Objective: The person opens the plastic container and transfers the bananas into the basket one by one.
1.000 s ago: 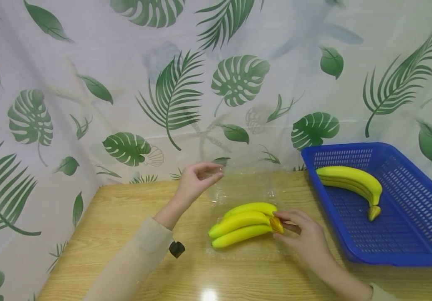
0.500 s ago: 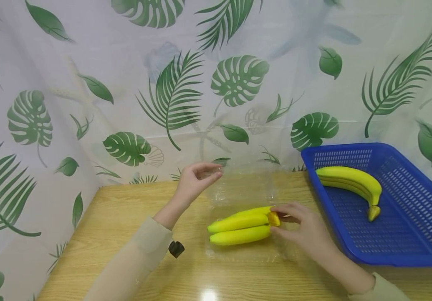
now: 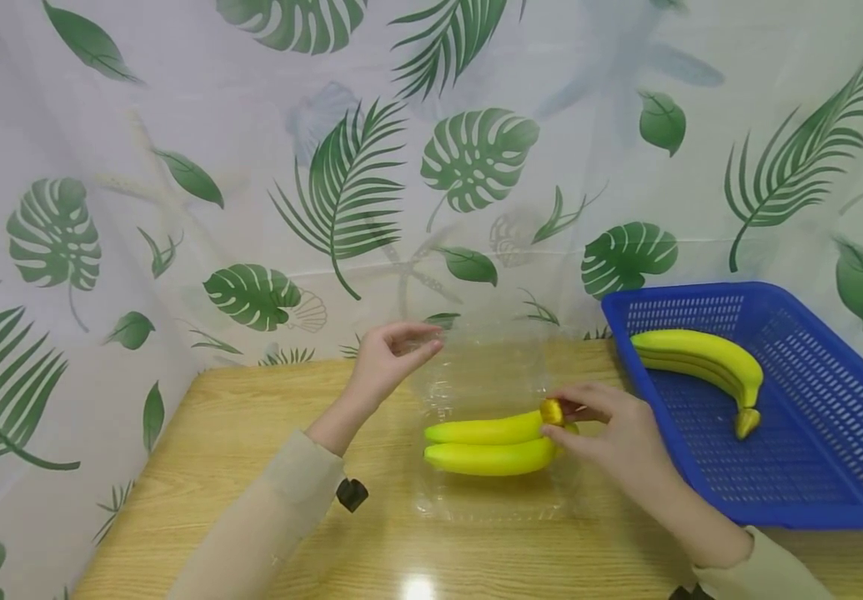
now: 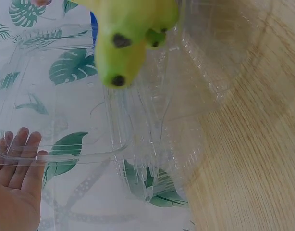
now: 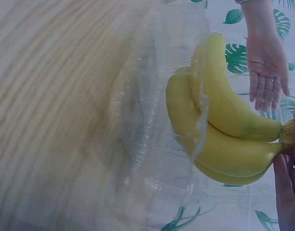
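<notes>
A bunch of yellow bananas (image 3: 489, 458) is over the base of a clear plastic clamshell box (image 3: 491, 507), with its tips to the left. My right hand (image 3: 619, 437) pinches the bunch by its brown-gold stem. In the left wrist view the green-tinged banana tips (image 4: 119, 53) hang in front of the box. Whether the bananas touch the base I cannot tell. Behind them stands the raised clear lid (image 3: 487, 367). At its left edge is my left hand (image 3: 393, 358). The left wrist view shows that hand's fingers (image 4: 30, 168) fairly straight, touching the lid edge.
A blue plastic basket (image 3: 674, 467) stands on the right of the wooden table (image 3: 251, 433). Inside it lies another banana bunch (image 3: 701, 354). A white curtain (image 3: 371, 208) with green leaves hangs at the table's back edge.
My right hand has raised the stem end and rolled the bunch, so the bananas lie straighter and two show in the head view. My left hand has stayed at the lid.
</notes>
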Available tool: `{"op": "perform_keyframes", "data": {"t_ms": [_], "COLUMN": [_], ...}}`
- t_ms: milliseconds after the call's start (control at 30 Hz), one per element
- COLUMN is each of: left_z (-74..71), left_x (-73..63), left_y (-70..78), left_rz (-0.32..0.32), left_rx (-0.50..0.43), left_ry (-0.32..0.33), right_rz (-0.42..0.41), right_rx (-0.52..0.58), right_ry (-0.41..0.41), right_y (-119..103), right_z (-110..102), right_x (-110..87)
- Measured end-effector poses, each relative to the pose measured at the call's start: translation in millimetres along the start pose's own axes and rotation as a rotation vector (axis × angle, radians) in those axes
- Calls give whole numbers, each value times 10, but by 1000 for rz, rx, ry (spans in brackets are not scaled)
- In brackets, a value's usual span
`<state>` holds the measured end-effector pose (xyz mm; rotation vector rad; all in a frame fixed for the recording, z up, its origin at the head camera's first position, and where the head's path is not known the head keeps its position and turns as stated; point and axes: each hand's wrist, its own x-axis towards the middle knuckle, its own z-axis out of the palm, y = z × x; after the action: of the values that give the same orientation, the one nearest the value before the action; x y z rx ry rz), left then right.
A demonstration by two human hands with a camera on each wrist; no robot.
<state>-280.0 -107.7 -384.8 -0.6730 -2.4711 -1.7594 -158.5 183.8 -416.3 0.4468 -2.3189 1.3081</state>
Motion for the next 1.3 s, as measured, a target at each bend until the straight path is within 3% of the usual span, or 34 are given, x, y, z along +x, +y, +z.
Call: {"op": "perform_keyframes", "data": {"t_ms": [200, 533, 733, 967, 1300], "left_z": [-3, -11, -16, -22, -26], "left_x": [7, 3, 2, 1, -1], "left_y": [14, 32, 29, 5, -5], "left_rz": [2, 2, -21, -5, 0], "left_rx": [6, 6, 8, 10, -4], "left_ry": [-1, -7, -11, -14, -17], "right_rz": [-13, 4, 62, 97, 203], "right_rx": [27, 13, -3, -40, -59], "right_ry": [45, 54, 67, 95, 184], "right_y": [-99, -217, -230, -265, -279], "right_z": [-120, -390, -570, -792, -1111], "right_x": [77, 151, 196, 243, 249]}}
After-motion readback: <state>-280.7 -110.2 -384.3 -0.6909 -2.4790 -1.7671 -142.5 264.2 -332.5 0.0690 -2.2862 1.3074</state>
